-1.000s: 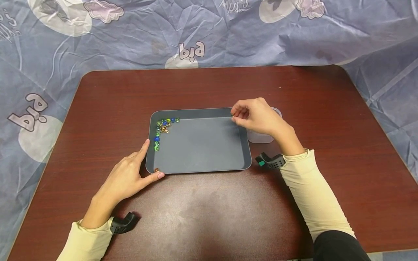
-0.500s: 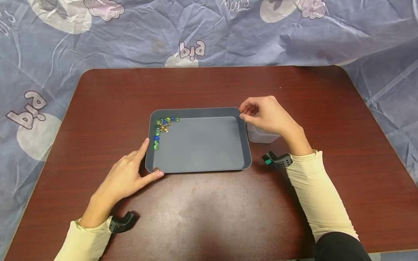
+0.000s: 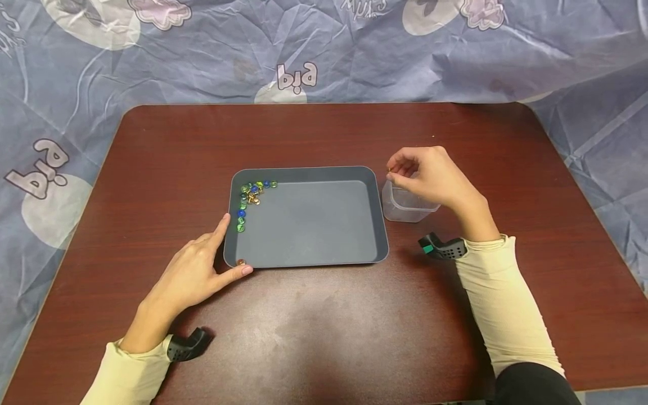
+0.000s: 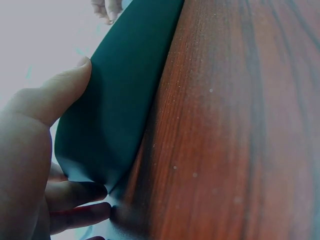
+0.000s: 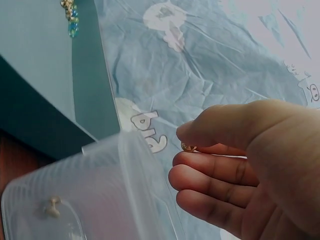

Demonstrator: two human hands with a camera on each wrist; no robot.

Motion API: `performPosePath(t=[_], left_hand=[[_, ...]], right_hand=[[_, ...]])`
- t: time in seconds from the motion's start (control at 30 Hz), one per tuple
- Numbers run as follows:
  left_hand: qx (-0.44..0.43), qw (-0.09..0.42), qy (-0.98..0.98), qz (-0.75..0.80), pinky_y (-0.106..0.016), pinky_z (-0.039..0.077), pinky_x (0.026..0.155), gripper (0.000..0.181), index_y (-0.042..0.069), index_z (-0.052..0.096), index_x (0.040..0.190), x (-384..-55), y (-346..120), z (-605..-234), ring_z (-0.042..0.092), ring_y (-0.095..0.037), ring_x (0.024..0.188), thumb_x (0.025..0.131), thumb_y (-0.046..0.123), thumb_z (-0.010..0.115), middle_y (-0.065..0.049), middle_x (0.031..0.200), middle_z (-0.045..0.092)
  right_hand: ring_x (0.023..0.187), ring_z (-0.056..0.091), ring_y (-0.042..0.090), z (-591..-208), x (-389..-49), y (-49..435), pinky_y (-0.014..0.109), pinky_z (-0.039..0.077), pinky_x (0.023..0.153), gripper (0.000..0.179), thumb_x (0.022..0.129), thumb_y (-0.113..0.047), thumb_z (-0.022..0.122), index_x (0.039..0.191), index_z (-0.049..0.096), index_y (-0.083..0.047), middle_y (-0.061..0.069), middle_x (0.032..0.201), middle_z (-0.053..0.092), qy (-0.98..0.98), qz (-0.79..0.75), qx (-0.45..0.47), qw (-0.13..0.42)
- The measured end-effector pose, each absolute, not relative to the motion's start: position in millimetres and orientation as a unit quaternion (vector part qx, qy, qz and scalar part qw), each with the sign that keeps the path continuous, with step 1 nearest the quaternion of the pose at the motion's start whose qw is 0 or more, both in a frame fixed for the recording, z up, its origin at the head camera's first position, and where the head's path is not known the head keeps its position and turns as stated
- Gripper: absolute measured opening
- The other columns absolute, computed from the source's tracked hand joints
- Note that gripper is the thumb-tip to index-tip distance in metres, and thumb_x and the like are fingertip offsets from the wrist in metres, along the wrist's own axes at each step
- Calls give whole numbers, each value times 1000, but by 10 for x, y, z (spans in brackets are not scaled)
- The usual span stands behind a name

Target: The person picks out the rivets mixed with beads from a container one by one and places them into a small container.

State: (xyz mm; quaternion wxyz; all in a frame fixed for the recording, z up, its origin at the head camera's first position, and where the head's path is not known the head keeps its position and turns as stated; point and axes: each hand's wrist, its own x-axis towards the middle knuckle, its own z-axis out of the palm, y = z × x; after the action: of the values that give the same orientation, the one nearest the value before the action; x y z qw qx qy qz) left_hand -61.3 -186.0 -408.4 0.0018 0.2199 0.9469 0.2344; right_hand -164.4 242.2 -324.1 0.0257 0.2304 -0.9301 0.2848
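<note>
My right hand (image 3: 422, 174) pinches a small gold stud (image 5: 189, 146) between thumb and index finger, above the clear plastic box (image 3: 405, 205) at the tray's right side. Through the box wall, in the right wrist view, another gold piece (image 5: 52, 206) shows inside. A shallow grey tray (image 3: 381, 225) lies mid-table. Several green and blue glass marbles (image 3: 241, 214) line its far left corner, with a cluster of gold studs (image 3: 253, 198) among them. My left hand (image 3: 189, 275) rests at the near left corner, fingers straight and spread, index finger touching the left wall and thumb the front rim.
A lone copper-coloured piece (image 3: 241, 262) sits in the tray's near left corner, by my left thumb. The brown wooden table (image 3: 304, 326) reaches back to a blue printed cloth (image 3: 354, 56) behind it.
My right hand has moved right, from over the tray's far right corner to over the clear box, with the gold stud still pinched. The left hand stays at the tray corner.
</note>
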Motion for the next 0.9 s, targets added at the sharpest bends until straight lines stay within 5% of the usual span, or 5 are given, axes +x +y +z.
performPosePath(t=[0.9], left_hand=[[219, 0, 948, 230, -56, 45, 93, 104, -4, 23, 154, -618, -1860, -4080, 59, -42, 112, 83, 50, 76, -32, 128, 58]], right_hand=[[67, 62, 12, -3286, -1618, 2666, 13, 45, 63, 7, 83, 1, 72, 89, 70, -3, 4, 77, 69, -938, 272, 208, 46]])
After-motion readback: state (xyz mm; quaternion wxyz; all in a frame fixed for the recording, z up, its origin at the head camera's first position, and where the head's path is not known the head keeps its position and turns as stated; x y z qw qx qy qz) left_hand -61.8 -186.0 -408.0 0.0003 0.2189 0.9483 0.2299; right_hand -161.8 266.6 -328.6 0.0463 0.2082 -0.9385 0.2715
